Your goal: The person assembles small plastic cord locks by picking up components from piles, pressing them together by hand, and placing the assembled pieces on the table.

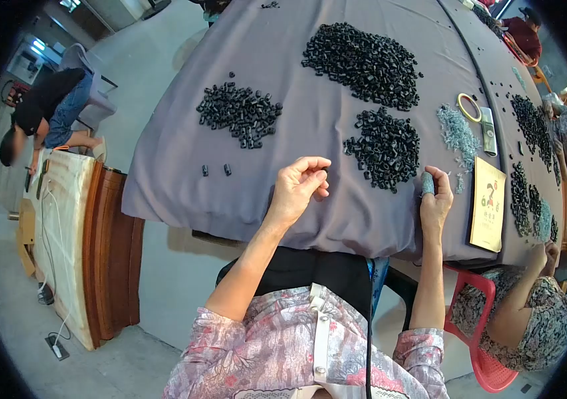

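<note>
The near edge of the grey cloth (164,179) ran across the middle of the frame, sloping up and away at the left, and both hands were just inside it. The left hand (302,185), at centre, had thumb and forefinger together, clamped on a small dark piece (325,171) mostly hidden by the fingers. The right hand (435,197), right of centre, had curled fingers with a grey-blue tube-like cover (428,183) at their left side; whether it was worn or gripped could not be told. A stretch of cloth lay between the left hand and the left heap (240,114) of black pieces, with two loose pieces (227,169) below that heap.

The black pieces lay in heaps straight on the cloth: the large heap (363,66) at upper centre, and the middle heap (383,149) just beneath it, between and above the hands. Right of these were grey-blue scraps (457,136), a yellowish ring (469,107), a flat packet (489,132) and a yellow booklet (488,205) close to the edge.

Further heaps (531,130) lay at the right, near a seated person (529,319) on a red chair (479,339). At the left, another person (51,113) bent over a white-topped wooden cabinet (112,253).
</note>
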The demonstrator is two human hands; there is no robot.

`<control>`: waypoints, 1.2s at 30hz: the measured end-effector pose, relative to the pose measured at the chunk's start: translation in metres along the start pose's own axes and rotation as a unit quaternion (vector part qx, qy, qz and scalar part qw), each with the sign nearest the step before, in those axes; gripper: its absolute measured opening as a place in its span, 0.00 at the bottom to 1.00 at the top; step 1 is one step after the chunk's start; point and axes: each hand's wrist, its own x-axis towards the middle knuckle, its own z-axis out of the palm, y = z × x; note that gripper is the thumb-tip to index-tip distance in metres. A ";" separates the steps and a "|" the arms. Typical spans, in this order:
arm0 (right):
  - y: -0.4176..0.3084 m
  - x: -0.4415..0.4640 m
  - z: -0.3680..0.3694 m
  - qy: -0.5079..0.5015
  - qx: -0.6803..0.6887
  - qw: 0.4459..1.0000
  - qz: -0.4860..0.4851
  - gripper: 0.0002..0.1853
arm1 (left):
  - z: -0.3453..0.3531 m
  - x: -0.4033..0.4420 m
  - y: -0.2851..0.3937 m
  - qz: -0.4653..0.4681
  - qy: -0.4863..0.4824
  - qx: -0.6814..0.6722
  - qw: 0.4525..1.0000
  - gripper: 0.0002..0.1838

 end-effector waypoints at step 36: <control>-0.096 -0.065 0.091 -0.214 0.185 0.959 -0.002 0.18 | -0.009 -0.010 -0.005 0.028 0.003 -0.102 0.994 0.05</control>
